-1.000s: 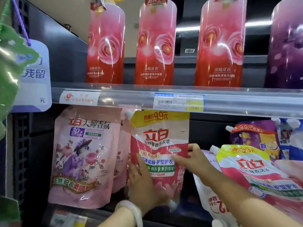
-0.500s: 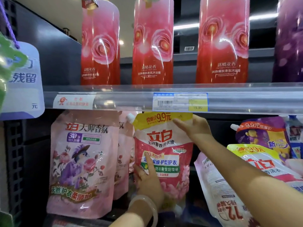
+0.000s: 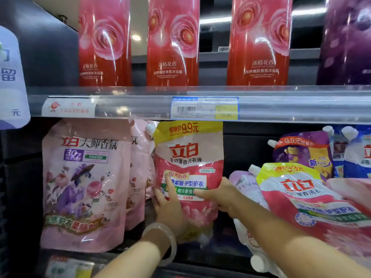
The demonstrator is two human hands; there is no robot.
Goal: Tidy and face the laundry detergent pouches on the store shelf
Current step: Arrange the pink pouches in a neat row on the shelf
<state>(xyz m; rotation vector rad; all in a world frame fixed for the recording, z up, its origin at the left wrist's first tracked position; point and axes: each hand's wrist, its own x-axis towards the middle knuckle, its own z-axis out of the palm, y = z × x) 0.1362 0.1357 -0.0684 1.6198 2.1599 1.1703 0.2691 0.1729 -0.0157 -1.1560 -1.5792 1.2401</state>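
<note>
A red-and-white detergent pouch with a yellow top band [image 3: 188,157] stands upright on the lower shelf, facing front. My left hand [image 3: 170,205] grips its lower left edge, thumb across the label. My right hand [image 3: 220,195] holds its lower right edge. To the left, a pale pink pouch with a bird picture [image 3: 84,183] stands facing front, with two more pink pouches [image 3: 138,177] behind it. A matching red pouch [image 3: 307,199] leans tilted at the right, over a lilac pouch [image 3: 245,185] turned sideways.
A clear shelf rail [image 3: 301,105] with a blue price tag [image 3: 204,108] runs just above the pouch tops. Tall red bottles [image 3: 172,43] and a purple one [image 3: 347,41] stand on the upper shelf. Purple [image 3: 305,151] and blue [image 3: 355,153] pouches sit at the far right.
My right hand came down from the pouch's top right corner to its lower right edge. The pouch now stands straighter. My left hand stayed on the lower left.
</note>
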